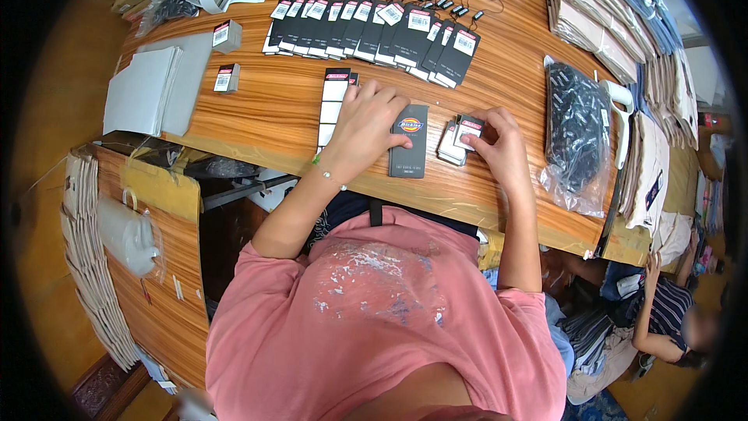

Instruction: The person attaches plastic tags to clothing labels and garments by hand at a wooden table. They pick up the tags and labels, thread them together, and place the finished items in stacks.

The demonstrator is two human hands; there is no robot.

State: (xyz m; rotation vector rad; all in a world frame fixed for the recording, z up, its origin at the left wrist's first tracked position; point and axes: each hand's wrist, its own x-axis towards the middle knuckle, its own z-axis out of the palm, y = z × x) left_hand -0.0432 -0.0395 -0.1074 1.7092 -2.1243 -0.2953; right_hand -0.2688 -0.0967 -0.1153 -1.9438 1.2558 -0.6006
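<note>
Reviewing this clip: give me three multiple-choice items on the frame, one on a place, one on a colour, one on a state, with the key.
1. Where does the clear bag of dark small parts lie?
A. right of the right hand
B. left of the grey sheets
C. on the floor

2. What colour is the hang tag under the left hand?
A. white
B. black
C. yellow

3. What is the right hand doing?
A. lying flat and empty
B. gripping scissors
C. pinching the top of a small stack of labels

Key: 1 A, the bag sits toward the table's right end, beyond that hand. 2 B, the tag's face is black with a small emblem. 3 C, its fingertips close on the top label.
</note>
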